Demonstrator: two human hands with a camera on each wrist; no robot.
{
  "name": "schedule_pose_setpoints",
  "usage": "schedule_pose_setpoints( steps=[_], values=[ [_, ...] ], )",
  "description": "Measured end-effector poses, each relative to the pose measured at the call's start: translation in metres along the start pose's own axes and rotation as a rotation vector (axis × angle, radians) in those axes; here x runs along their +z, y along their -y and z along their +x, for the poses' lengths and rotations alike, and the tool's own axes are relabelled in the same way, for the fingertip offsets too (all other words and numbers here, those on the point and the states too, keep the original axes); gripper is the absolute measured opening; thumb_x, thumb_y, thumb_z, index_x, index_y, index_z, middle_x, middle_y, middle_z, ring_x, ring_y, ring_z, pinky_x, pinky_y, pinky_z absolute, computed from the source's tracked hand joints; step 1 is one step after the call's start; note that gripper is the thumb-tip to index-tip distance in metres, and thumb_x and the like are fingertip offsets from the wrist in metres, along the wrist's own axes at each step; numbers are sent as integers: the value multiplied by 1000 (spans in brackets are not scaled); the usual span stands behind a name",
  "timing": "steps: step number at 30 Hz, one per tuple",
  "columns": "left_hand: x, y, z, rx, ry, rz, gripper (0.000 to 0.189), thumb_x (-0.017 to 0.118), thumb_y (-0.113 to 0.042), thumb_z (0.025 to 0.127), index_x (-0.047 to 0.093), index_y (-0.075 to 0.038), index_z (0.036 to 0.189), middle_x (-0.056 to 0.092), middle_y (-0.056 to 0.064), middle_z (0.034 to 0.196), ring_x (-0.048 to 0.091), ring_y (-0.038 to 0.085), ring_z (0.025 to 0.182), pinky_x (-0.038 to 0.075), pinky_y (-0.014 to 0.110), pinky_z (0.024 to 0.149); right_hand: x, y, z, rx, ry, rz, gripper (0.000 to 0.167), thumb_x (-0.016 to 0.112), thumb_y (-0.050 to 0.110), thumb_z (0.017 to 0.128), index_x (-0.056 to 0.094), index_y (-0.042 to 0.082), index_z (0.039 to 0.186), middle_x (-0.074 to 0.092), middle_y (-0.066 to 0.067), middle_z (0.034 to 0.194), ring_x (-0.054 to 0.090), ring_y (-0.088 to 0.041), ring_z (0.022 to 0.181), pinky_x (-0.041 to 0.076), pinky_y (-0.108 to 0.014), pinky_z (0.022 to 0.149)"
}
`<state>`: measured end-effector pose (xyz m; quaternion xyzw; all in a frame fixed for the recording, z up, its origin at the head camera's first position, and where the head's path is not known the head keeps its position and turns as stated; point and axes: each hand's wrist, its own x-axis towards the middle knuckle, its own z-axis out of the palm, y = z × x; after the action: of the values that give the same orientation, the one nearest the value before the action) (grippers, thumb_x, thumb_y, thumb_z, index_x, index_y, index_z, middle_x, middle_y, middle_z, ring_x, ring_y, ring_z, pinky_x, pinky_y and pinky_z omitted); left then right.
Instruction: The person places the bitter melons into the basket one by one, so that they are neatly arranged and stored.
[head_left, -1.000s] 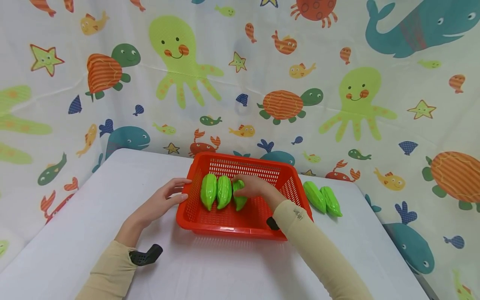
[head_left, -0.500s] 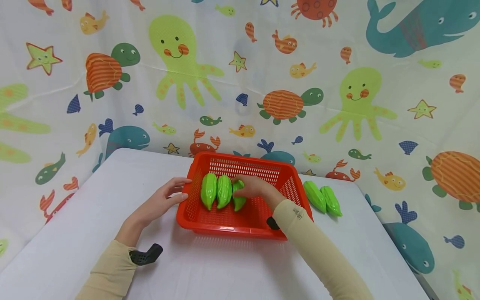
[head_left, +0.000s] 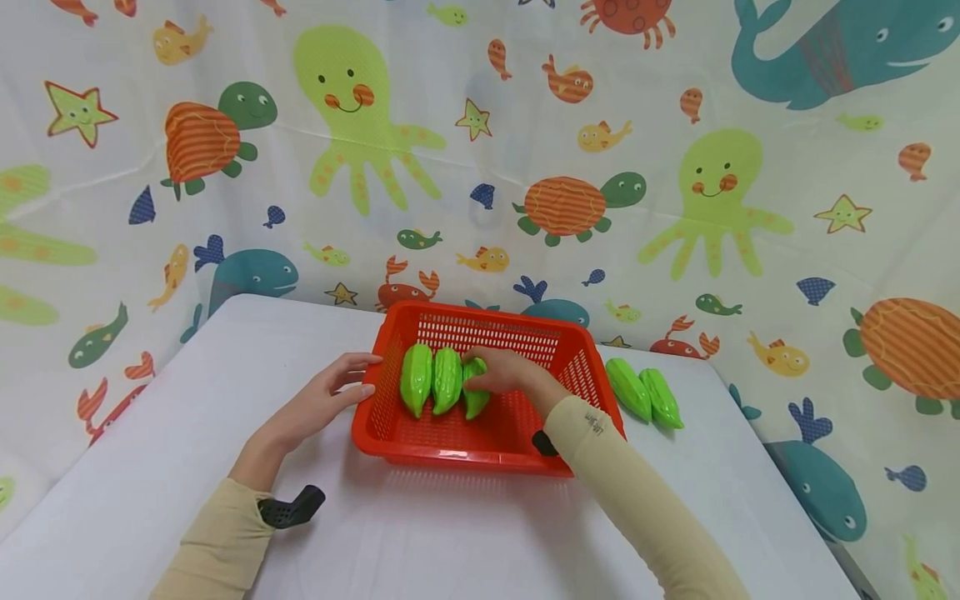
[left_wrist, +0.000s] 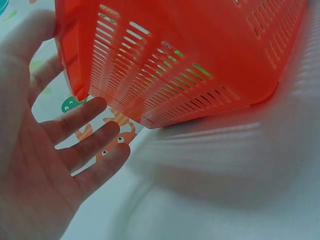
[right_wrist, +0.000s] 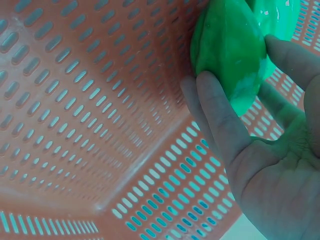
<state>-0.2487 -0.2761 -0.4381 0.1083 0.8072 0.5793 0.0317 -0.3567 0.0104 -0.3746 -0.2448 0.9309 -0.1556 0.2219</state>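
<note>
In the head view a red plastic basket [head_left: 480, 460] stands on the table. Two glossy green star fruits, one at the left [head_left: 416, 379] and one beside it [head_left: 447, 381], lie side by side inside. My right hand [head_left: 501, 370] reaches in and holds a third star fruit [head_left: 475, 398] just right of them, partly hidden by the fingers. The right wrist view shows thumb and fingers on either side of this ridged star fruit [right_wrist: 232, 55]. My left hand [head_left: 330, 396] is at the basket's left rim, its fingers spread and relaxed against the edge [left_wrist: 72, 55].
Two more star fruits lie on the white table [head_left: 465, 542] to the right of the basket, one nearer it [head_left: 630, 392] and one beyond [head_left: 662, 400]. A curtain [head_left: 465, 167] printed with sea animals hangs behind the table.
The right hand stays on the third star fruit, which has shifted very slightly left toward the other two. The left hand keeps its place at the rim.
</note>
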Motion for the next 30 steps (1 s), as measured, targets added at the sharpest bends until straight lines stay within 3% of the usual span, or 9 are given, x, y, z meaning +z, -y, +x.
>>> schedule_pose_setpoints(
  steps=[30],
  values=[
    [1, -2, -3, -2, -2, -3, 54, 62, -34, 95, 42, -19, 143, 41, 16, 145, 37, 42, 133, 52, 51, 91, 0, 0, -1, -18, 7, -26, 45, 67, 29, 93, 56, 19, 135, 57, -7, 129, 53, -24, 111, 43, -43, 104]
  ],
)
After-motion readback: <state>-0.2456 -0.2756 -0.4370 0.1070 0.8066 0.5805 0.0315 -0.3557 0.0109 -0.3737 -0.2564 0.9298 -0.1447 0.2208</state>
